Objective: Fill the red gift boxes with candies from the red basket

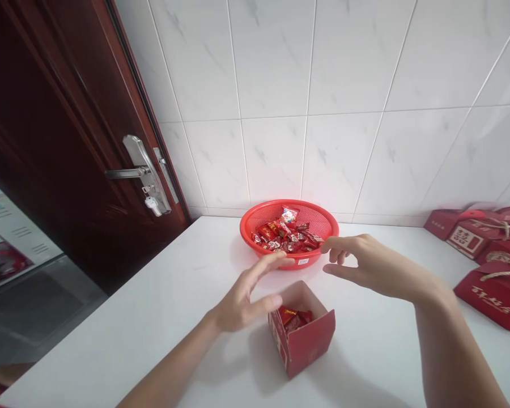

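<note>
Standing open, a red, pale-lined box (311,344)

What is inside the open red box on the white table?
Inside the red box are several wrapped pieces, mainly red, one with gold marks. The upper pieces and near wall hide the bottom, so anything lower cannot be seen.

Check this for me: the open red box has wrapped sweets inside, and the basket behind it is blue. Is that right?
Not quite: the basket is red, as the head view shows. The open red box does have wrapped sweets inside.
</note>
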A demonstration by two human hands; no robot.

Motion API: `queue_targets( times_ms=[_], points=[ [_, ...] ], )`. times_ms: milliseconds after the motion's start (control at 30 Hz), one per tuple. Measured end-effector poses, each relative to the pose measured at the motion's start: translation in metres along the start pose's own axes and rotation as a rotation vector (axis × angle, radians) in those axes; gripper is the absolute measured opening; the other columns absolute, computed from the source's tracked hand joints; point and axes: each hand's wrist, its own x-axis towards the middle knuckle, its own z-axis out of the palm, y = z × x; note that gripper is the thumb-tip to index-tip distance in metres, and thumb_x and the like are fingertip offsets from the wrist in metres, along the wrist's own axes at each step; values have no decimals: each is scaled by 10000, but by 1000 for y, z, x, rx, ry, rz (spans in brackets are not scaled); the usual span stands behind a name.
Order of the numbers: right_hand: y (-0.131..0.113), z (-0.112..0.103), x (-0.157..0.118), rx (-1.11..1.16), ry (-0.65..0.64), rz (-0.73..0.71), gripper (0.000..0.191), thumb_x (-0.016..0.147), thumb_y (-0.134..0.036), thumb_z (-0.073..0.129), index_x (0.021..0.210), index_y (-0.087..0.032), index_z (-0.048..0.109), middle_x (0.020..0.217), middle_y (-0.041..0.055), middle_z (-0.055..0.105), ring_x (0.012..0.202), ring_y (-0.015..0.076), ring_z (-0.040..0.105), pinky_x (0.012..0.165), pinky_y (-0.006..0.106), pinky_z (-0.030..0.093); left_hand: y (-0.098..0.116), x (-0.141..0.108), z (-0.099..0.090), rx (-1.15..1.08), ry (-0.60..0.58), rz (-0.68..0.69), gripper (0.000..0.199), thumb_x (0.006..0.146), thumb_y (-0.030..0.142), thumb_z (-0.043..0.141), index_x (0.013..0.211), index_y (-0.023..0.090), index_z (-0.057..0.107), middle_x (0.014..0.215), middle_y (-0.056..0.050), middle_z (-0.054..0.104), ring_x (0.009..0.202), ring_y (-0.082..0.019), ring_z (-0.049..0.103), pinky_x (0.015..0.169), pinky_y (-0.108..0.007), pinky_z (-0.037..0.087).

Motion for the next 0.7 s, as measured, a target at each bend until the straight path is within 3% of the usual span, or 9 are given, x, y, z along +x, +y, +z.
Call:
queue_targets(
  times_ms=[67, 133, 233, 300, 367, 433, 533, 633, 700],
  points=[
    [9, -3, 2, 38, 18, 26, 185, 941, -393, 547, 945, -255, 670, 943, 48, 742, 807, 219, 689, 652, 312, 511, 3, 21, -18, 112, 52, -40, 450, 905, 350, 626, 1337, 234, 583, 1415, -97, 604, 1356, -283, 513, 1155, -422, 368],
    [21, -1, 9, 77, 47, 34, 181, 927, -385, 553, 944, -251, 674, 957, 53, 743, 851, 230, 688, 687, 324, 521, 0, 48, -36, 280, 39, -148, 388, 898, 385, 600, 1226, 183, 653, 1339, -108, 653, 1271, -276, 578, 1086, -377, 438],
    [43, 16, 30, 112, 153, 15, 185, 915, -363, 552, 936, -232, 681, 983, 75, 741, 896, 241, 677, 716, 328, 507, -14, 93, -56, 551, -156, -417, 390, 878, 333, 546, 1215, 178, 667, 1329, -90, 669, 1206, -254, 618, 998, -325, 486],
    [58, 33, 48, 94, 229, 21, 203, 924, -360, 518, 878, -228, 665, 893, 70, 735, 807, 230, 658, 679, 324, 475, -28, 118, -62, 608, -283, -497, 295, 793, 299, 632, 1041, 183, 740, 1173, -78, 745, 1108, -268, 667, 925, -310, 511],
    [71, 52, 64, 86, 237, 17, 237, 915, -354, 508, 752, -230, 627, 761, 46, 705, 728, 218, 629, 674, 324, 456, -41, 137, -62, 665, -406, -582, 253, 694, 269, 712, 936, 214, 762, 1047, -53, 778, 1005, -275, 700, 860, -314, 527],
    [81, 68, 76, 69, 250, 9, 365, 928, -334, 450, 583, -228, 503, 600, 22, 615, 693, 209, 586, 789, 359, 450, -53, 150, -57, 726, -488, -660, 310, 599, 254, 777, 908, 235, 757, 971, -45, 783, 902, -291, 715, 792, -340, 540],
    [91, 84, 85, 57, 280, 3, 372, 905, -250, 383, 534, -222, 381, 557, 8, 545, 713, 199, 534, 943, 397, 387, -70, 160, -43, 819, -512, -719, 423, 511, 220, 825, 922, 222, 724, 989, -91, 769, 893, -348, 706, 769, -402, 539],
    [95, 89, 87, 67, 286, -15, 343, 878, -232, 376, 539, -218, 323, 543, -4, 497, 690, 186, 485, 946, 376, 370, -83, 163, -31, 869, -472, -692, 408, 555, 188, 810, 945, 207, 692, 1102, -133, 733, 1034, -376, 667, 847, -444, 520],
    [97, 89, 87, 78, 286, -22, 344, 876, -241, 374, 545, -215, 285, 532, -12, 463, 678, 181, 467, 948, 369, 361, -90, 164, -27, 857, -449, -658, 322, 641, 188, 784, 947, 188, 682, 1097, -113, 721, 1038, -319, 664, 882, -440, 516]
  ],
)
